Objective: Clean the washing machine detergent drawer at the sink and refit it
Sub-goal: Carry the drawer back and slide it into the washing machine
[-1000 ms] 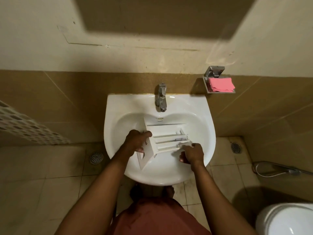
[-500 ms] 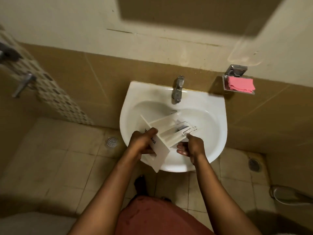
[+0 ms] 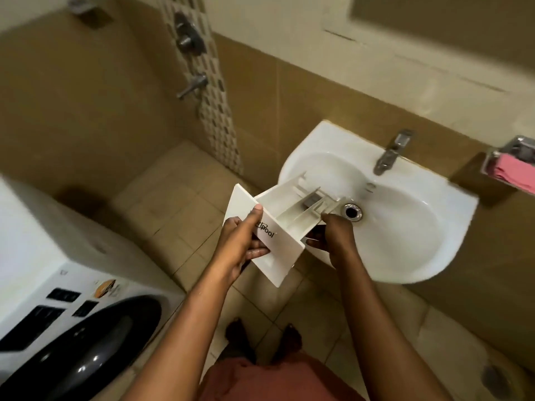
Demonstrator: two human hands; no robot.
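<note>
The white detergent drawer [image 3: 285, 211] hangs in the air over the left rim of the white sink [image 3: 405, 256], its flat front panel toward me and its compartments pointing at the drain. My left hand [image 3: 241, 241] grips the front panel, thumb on its top edge and fingers underneath. My right hand [image 3: 335, 237] holds the drawer's body from the right side and below. A white front-loading washing machine [image 3: 66, 308] with a dark round door stands at the lower left.
A chrome tap [image 3: 389, 153] sits at the back of the sink. A pink cloth [image 3: 512, 169] lies in a metal wall holder at the far right. Shower valves [image 3: 189, 41] are on the tiled wall to the left. Beige floor tiles lie between sink and machine.
The view has swung left, bringing the washing machine into sight. Both hands have lifted the drawer out of the basin and carried it toward the sink's left edge.
</note>
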